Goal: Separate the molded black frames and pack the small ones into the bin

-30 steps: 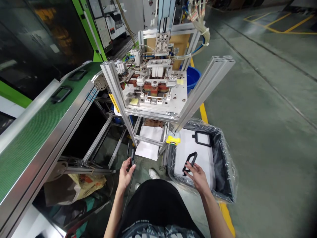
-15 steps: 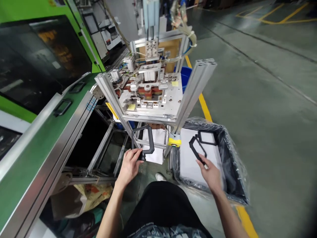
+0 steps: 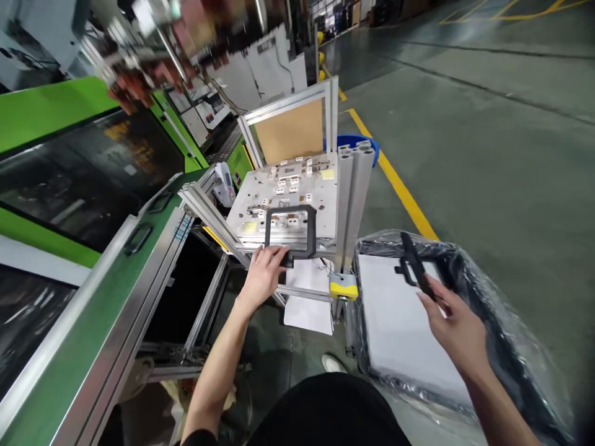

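Note:
My left hand (image 3: 266, 274) is closed on the lower edge of a black rectangular plastic frame (image 3: 290, 232), holding it upright at the front edge of the metal fixture plate (image 3: 279, 192) inside an aluminium stand (image 3: 349, 198). My right hand (image 3: 453, 325) is closed on a second black frame (image 3: 413, 263), seen edge-on, above a black crate (image 3: 493, 322) lined with clear plastic and white sheets. The machine's upper tooling head (image 3: 153, 43) hangs raised and blurred at the top left.
A green conveyor belt (image 3: 79, 297) with silver rails runs along the left and carries black frames (image 3: 137, 238). A green machine with dark windows stands behind it. A blue tub (image 3: 367, 144) sits behind the stand. Yellow floor lines (image 3: 395, 179) cross the grey concrete floor on the right.
Both hands rose. The left brought its frame up from below to the fixture plate's front edge, the right lifted its frame higher over the crate. The tooling head now appears high above the plate.

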`<state>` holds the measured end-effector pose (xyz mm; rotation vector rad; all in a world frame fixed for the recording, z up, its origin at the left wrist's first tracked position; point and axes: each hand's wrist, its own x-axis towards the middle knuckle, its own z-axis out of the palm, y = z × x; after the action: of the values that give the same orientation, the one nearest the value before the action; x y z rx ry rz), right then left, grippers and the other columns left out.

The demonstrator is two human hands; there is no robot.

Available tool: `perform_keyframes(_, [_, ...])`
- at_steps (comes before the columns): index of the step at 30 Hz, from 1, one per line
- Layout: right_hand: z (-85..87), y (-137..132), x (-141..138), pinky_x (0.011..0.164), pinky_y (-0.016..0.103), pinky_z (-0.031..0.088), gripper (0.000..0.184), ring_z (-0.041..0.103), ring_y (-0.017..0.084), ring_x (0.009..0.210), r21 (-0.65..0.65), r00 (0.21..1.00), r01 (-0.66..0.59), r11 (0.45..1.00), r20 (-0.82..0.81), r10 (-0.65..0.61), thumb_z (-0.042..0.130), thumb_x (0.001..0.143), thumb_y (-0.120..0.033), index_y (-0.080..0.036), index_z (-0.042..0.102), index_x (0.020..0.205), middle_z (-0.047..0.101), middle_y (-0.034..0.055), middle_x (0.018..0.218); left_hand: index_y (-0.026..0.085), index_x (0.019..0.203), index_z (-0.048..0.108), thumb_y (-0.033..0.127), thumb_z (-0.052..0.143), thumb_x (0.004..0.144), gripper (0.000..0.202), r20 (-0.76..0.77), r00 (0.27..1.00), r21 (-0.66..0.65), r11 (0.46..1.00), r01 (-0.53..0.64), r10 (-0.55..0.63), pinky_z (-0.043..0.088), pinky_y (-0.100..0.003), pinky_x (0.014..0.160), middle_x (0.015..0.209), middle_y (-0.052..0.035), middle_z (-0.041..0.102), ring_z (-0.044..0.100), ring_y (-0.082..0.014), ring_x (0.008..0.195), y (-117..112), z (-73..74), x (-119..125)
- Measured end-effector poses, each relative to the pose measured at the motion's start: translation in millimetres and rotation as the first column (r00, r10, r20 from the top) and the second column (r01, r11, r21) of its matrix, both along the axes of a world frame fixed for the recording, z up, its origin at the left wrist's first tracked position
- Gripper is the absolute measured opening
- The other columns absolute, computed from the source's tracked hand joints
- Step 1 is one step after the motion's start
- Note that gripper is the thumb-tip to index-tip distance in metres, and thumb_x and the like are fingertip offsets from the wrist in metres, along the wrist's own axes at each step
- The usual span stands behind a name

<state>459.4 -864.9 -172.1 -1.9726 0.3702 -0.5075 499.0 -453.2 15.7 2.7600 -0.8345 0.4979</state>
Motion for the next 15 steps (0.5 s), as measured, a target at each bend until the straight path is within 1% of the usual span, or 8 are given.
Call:
perform_keyframes(2, [-6.6, -4, 16, 0.111, 0.059, 0.057, 0.063, 0.075, 0.04, 0.118, 0.288, 0.996, -0.002, 0.958, -0.084, 0.027, 0.079, 0.073, -0.064, -0.028, 0.074, 0.126, 0.08, 0.0148, 0.124, 0.02, 0.161, 0.053, 0.017, 0.056, 0.107, 0.054, -0.002, 1.0, -0.004, 1.0, 0.015, -0.015, 0.041, -0.054, 0.126, 0.148, -0.0177, 0.065, 0.06, -0.0326, 0.139, -4, 14.9, 37])
perform_keyframes(4, [-15.4, -10, 32, 0.108, 0.057, 0.06, 0.058, 0.074, 0.04, 0.122, 0.548, 0.972, 0.014, 0.837, -0.203, 0.116, 0.086, 0.068, -0.066, -0.028, 0.073, 0.11, 0.081, 0.016, 0.117, 0.021, 0.16, 0.055, 0.019, 0.056, 0.106, 0.054, -0.037, 0.999, -0.002, 0.999, 0.04, -0.04, 0.044, -0.053, 0.124, 0.149, -0.0176, 0.064, 0.059, -0.0329, 0.141, -5, 24.6, 73])
perform_keyframes(5, [-20.1, -14, 39, 0.105, 0.056, 0.062, 0.055, 0.074, 0.04, 0.125, 0.635, 0.951, 0.041, 0.771, -0.263, 0.165, 0.086, 0.07, -0.07, -0.028, 0.073, 0.104, 0.081, 0.0168, 0.115, 0.021, 0.16, 0.055, 0.019, 0.056, 0.106, 0.055, -0.061, 0.997, 0.005, 0.999, 0.045, -0.045, 0.044, -0.052, 0.124, 0.15, -0.0174, 0.064, 0.058, -0.033, 0.142, -5, 27.3, 90])
perform_keyframes(7, [-28.9, -24, 48, 0.101, 0.056, 0.063, 0.049, 0.074, 0.04, 0.126, 0.738, 0.912, 0.104, 0.667, -0.338, 0.232, 0.076, 0.081, -0.077, -0.03, 0.073, 0.094, 0.08, 0.0176, 0.108, 0.021, 0.16, 0.057, 0.019, 0.057, 0.104, 0.056, -0.107, 0.994, 0.025, 0.999, 0.035, -0.032, 0.043, -0.053, 0.125, 0.152, -0.0176, 0.063, 0.058, -0.0336, 0.144, -1, 28.8, 118])
perform_keyframes(9, [-35.8, -35, 52, 0.109, 0.057, 0.06, 0.053, 0.076, 0.041, 0.12, 0.784, 0.906, 0.157, 0.601, -0.356, 0.228, 0.064, 0.088, -0.083, -0.031, 0.074, 0.087, 0.077, 0.0166, 0.094, 0.019, 0.158, 0.06, 0.018, 0.06, 0.102, 0.056, -0.148, 0.989, 0.034, 0.999, 0.015, -0.01, 0.042, -0.055, 0.128, 0.152, -0.0175, 0.064, 0.058, -0.0343, 0.145, 6, 26.0, 137])
perform_keyframes(12, [-40.8, -51, 52, 0.122, 0.058, 0.05, 0.064, 0.079, 0.043, 0.107, 0.802, 0.892, 0.212, 0.558, -0.392, 0.225, 0.055, 0.087, -0.092, -0.032, 0.078, 0.091, 0.074, 0.0159, 0.083, 0.019, 0.157, 0.062, 0.019, 0.063, 0.101, 0.055, -0.178, 0.984, 0.007, 1.0, -0.01, 0.011, 0.043, -0.055, 0.128, 0.156, -0.0175, 0.063, 0.058, -0.0342, 0.148, 19, 16.0, 147])
perform_keyframes(14, [-40.5, -59, 51, 0.124, 0.058, 0.048, 0.061, 0.079, 0.044, 0.109, 0.785, 0.895, 0.202, 0.586, -0.391, 0.215, 0.065, 0.081, -0.09, -0.033, 0.079, 0.095, 0.078, 0.0175, 0.094, 0.017, 0.158, 0.06, 0.025, 0.064, 0.104, 0.055, -0.166, 0.986, -0.022, 0.999, -0.033, 0.029, 0.045, -0.053, 0.128, 0.159, -0.0194, 0.06, 0.055, -0.0341, 0.151, 23, 6.7, 146])
perform_keyframes(15, [-39.4, -61, 53, 0.125, 0.058, 0.047, 0.055, 0.078, 0.045, 0.114, 0.761, 0.914, 0.181, 0.623, -0.363, 0.179, 0.076, 0.076, -0.085, -0.033, 0.078, 0.094, 0.079, 0.0174, 0.1, 0.016, 0.16, 0.059, 0.029, 0.063, 0.106, 0.056, -0.154, 0.987, -0.037, 0.998, -0.051, 0.045, 0.044, -0.052, 0.129, 0.161, -0.0206, 0.059, 0.053, -0.034, 0.154, 23, 1.6, 143])
